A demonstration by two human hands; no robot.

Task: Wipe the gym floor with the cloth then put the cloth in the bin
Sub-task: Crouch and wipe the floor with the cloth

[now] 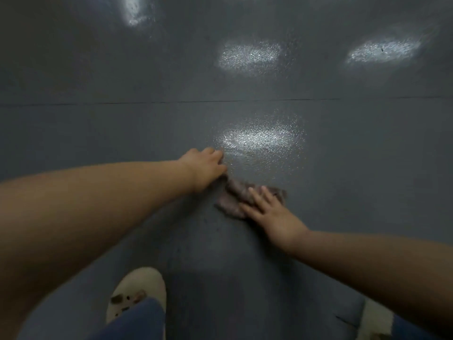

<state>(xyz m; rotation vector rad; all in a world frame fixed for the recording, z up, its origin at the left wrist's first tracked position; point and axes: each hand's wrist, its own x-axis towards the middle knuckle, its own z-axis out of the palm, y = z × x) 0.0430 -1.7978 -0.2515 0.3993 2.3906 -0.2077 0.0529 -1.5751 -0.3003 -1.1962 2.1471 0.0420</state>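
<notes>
You look down on dark grey floor [98, 69], pebbled texture, filling whole view. Thin straight seam [171, 102] runs left to right across upper middle. Bright glare patches [257, 138] show on surface (one near centre, two further off at right, one at top left). Room dim; your shadow [208, 253] darkens lower middle.

We see a dark grey, finely pebbled gym floor [343, 168], semi-glossy where light patches glint. On it lies a crumpled, soft brownish-grey fabric cloth [235, 197]. Near left, a smooth cream clog [144, 283] and blue denim trouser leg [139, 320].
</notes>
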